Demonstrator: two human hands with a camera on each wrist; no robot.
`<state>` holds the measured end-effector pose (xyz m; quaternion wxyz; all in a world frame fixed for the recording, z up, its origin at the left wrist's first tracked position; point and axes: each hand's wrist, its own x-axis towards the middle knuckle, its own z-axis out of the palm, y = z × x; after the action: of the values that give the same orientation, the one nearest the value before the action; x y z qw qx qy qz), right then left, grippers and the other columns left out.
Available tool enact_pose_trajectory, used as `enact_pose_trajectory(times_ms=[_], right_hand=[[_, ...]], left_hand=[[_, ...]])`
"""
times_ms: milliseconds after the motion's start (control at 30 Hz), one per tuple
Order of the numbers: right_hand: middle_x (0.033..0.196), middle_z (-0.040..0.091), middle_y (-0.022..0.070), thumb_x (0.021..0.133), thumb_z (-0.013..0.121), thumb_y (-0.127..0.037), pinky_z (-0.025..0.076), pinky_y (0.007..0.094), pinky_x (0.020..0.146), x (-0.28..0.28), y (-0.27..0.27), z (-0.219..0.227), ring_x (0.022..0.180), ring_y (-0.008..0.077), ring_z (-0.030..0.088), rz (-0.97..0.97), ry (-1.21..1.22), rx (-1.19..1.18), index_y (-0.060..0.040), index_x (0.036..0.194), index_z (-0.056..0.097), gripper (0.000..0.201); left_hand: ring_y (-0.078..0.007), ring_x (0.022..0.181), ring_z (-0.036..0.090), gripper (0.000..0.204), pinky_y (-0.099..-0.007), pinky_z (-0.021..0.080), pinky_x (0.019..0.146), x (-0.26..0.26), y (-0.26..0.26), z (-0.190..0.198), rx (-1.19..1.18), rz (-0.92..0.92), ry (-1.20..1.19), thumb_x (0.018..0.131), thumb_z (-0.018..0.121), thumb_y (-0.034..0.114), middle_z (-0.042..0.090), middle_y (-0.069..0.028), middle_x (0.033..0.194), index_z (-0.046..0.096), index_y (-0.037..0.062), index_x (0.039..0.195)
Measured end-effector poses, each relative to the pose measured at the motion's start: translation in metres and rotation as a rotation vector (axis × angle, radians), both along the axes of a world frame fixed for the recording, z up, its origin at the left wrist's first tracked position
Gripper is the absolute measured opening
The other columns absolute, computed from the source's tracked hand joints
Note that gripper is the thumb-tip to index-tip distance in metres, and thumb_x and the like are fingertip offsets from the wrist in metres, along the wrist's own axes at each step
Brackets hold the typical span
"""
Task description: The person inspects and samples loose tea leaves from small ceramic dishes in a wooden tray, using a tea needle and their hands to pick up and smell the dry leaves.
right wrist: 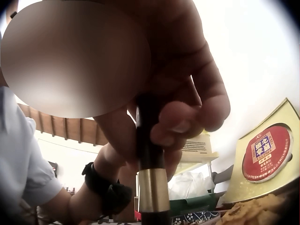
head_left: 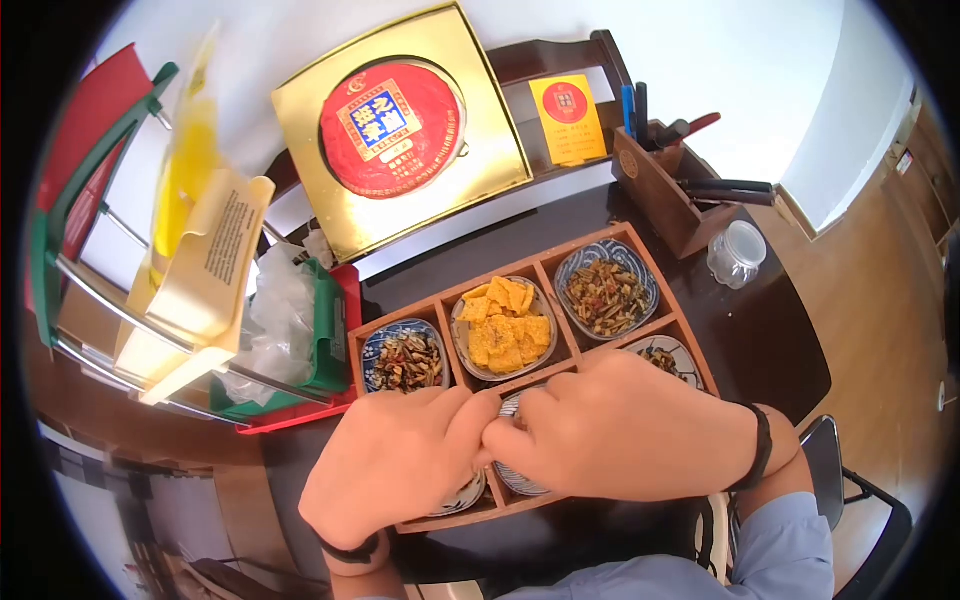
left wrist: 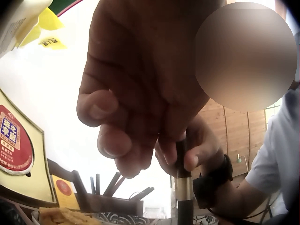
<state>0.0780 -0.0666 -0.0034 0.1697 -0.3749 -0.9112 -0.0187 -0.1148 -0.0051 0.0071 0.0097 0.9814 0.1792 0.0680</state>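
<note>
Your left hand (head_left: 405, 455) and right hand (head_left: 625, 430) pinch a black, brass-banded rod (right wrist: 151, 152); loosened fingertips could topple it onto the reddish-brown wooden divided tray (head_left: 465, 516) below.

Bright room, whites blown out!
Light gleams off the gold box (head_left: 360, 215); the wall (head_left: 720, 50) bleaches; fisheye curves the head view's black-rimmed edges; wrist views show shadowed, backlit fingers (left wrist: 116, 141); round blurs mask parts

A smooth white wall (head_left: 730, 80) rises before me, beyond my glossy dark-brown table (head_left: 765, 340); to my right, a black-framed chair (head_left: 822, 465) stands on the brown floor (head_left: 860, 320), and strong light bleaches the wall.
</note>
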Motion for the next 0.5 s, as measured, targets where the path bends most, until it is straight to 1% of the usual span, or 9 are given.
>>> enact_pose_trajectory(times_ms=[33,67,133,233,333,400,433,500], right_hand=[[0.061,0.056,0.0037,0.075,0.060,-0.012,0.044,0.0264,0.048,-0.001,0.001,0.001,0.059,0.0173,0.061,0.003,0.013,-0.026,-0.0036,0.082,0.051,0.014],[0.061,0.056,0.0037,0.075,0.060,-0.012,0.044,0.0264,0.048,-0.001,0.002,0.001,0.059,0.0173,0.061,0.017,0.011,-0.012,-0.0036,0.082,0.051,0.014],[0.062,0.057,0.0048,0.076,0.059,-0.012,0.046,0.0280,0.048,-0.002,0.001,0.002,0.058,0.0188,0.062,0.036,0.027,-0.062,-0.0034,0.082,0.052,0.013],[0.063,0.057,0.0054,0.078,0.058,-0.012,0.047,0.0287,0.048,-0.002,0.000,0.002,0.058,0.0196,0.062,0.038,0.015,-0.048,-0.0036,0.085,0.052,0.012],[0.065,0.057,0.0064,0.078,0.059,-0.012,0.047,0.0297,0.048,-0.002,0.000,0.003,0.057,0.0211,0.062,0.046,-0.008,-0.067,-0.0038,0.087,0.053,0.014],[0.065,0.057,0.0069,0.077,0.060,-0.011,0.047,0.0303,0.048,-0.002,0.001,0.002,0.057,0.0219,0.062,0.068,-0.019,-0.066,-0.0039,0.089,0.053,0.016],[0.066,0.057,0.0074,0.076,0.062,-0.011,0.048,0.0309,0.048,-0.002,0.001,0.002,0.058,0.0227,0.062,0.077,-0.022,-0.076,-0.0040,0.091,0.053,0.018],[0.067,0.058,0.0078,0.075,0.063,-0.011,0.048,0.0317,0.049,-0.003,0.001,0.003,0.059,0.0233,0.063,0.087,-0.038,-0.088,-0.0041,0.093,0.053,0.021]], left_hand=[[-0.0209,0.062,0.057,0.024,-0.0315,0.044,0.048,-0.001,0.001,0.001,-0.035,-0.007,-0.039,0.073,0.065,0.023,0.052,-0.0039,0.068,0.057,0.0056,0.088],[-0.0246,0.057,0.056,0.023,-0.0332,0.043,0.047,-0.002,0.002,0.003,-0.068,-0.012,-0.078,0.073,0.065,0.024,0.052,-0.0051,0.065,0.059,0.0059,0.086],[-0.0238,0.057,0.056,0.022,-0.0326,0.043,0.047,-0.005,0.001,0.007,-0.046,-0.023,-0.085,0.073,0.066,0.023,0.052,-0.0045,0.065,0.058,0.0062,0.085],[-0.0214,0.057,0.055,0.022,-0.0311,0.043,0.046,-0.009,0.001,0.007,0.001,-0.058,-0.096,0.072,0.068,0.022,0.051,-0.0031,0.066,0.058,0.0070,0.086],[-0.0198,0.056,0.055,0.025,-0.0303,0.043,0.046,-0.013,-0.001,0.010,0.042,-0.078,-0.119,0.072,0.070,0.025,0.051,-0.0025,0.065,0.058,0.0072,0.085],[-0.0168,0.061,0.057,0.022,-0.0294,0.044,0.046,-0.017,-0.004,0.016,0.068,-0.087,-0.148,0.077,0.066,0.025,0.047,-0.0020,0.064,0.051,0.0088,0.078],[-0.0168,0.061,0.057,0.022,-0.0294,0.044,0.046,-0.019,-0.005,0.017,0.077,-0.078,-0.151,0.077,0.066,0.025,0.047,-0.0020,0.064,0.051,0.0088,0.078],[-0.0175,0.057,0.056,0.028,-0.0288,0.043,0.046,-0.021,-0.008,0.019,0.106,-0.106,-0.229,0.072,0.071,0.030,0.050,-0.0009,0.064,0.059,0.0090,0.087]])
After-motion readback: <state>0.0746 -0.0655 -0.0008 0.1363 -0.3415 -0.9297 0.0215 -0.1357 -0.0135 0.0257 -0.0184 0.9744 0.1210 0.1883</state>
